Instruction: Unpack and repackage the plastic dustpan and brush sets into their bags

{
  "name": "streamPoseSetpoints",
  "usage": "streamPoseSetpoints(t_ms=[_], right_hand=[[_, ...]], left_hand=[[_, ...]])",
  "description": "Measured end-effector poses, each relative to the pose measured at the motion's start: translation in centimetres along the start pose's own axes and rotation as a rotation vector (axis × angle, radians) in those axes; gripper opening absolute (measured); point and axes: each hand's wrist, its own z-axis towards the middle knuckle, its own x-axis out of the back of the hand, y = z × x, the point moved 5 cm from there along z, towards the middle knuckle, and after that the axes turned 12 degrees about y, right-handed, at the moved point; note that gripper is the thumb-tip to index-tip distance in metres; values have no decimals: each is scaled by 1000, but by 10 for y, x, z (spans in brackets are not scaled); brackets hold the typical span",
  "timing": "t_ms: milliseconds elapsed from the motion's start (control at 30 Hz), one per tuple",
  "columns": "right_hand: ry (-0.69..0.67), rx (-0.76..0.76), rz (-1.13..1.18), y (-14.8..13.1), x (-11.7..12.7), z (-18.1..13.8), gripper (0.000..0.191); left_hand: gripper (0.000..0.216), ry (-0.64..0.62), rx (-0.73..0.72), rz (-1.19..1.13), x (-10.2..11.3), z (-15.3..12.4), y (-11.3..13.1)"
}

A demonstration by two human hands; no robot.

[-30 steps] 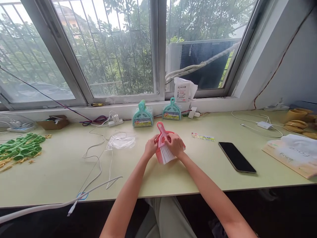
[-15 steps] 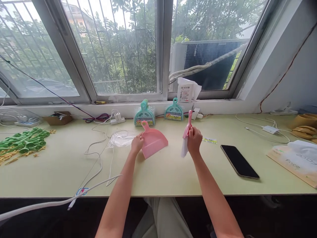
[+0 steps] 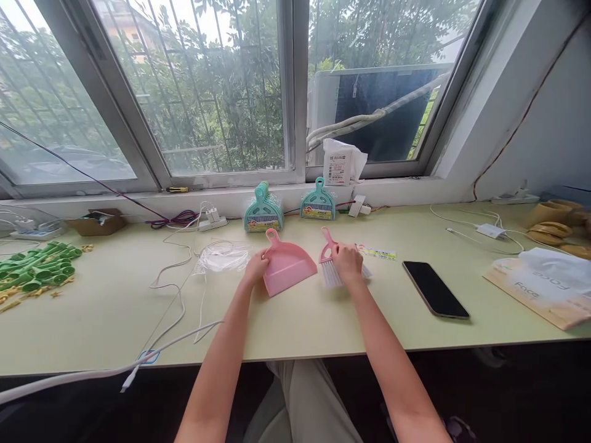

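Note:
A small pink dustpan (image 3: 286,266) lies flat on the pale green table (image 3: 295,320), its handle pointing toward the window. My left hand (image 3: 257,268) grips its left edge with curled fingers. To its right lies a small pink brush (image 3: 329,263) with white bristles, flat on the table. My right hand (image 3: 348,263) rests closed over the brush's right side, covering part of the bristles. A colourful paper label strip (image 3: 377,253) lies just beyond my right hand.
Two stacks of teal dustpan sets (image 3: 262,213) (image 3: 318,204) stand against the window sill. A crumpled clear bag (image 3: 222,259) and white cables (image 3: 178,289) lie left. A black phone (image 3: 434,288) lies right, with a tissue pack (image 3: 540,289) further right. Green plastic parts (image 3: 34,268) are piled at far left.
The brush and dustpan, held together a second ago, were pulled apart. My right hand then brought the upright brush down flat onto the table; my left stayed on the dustpan.

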Motion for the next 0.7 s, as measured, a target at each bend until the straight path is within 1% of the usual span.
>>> streamPoseSetpoints(t_ms=[133, 267, 533, 700], right_hand=[[-114, 12, -96, 4, -11, -3, 34], [-193, 30, -158, 5, -17, -6, 33], [-216, 56, -187, 7, -26, -7, 33], [-248, 41, -193, 7, -27, -8, 33]], left_hand=[[42, -37, 15, -51, -5, 3, -5], [42, -67, 9, -71, -8, 3, -8], [40, -158, -25, -107, -14, 0, -8], [35, -184, -37, -30, -14, -2, -8]])
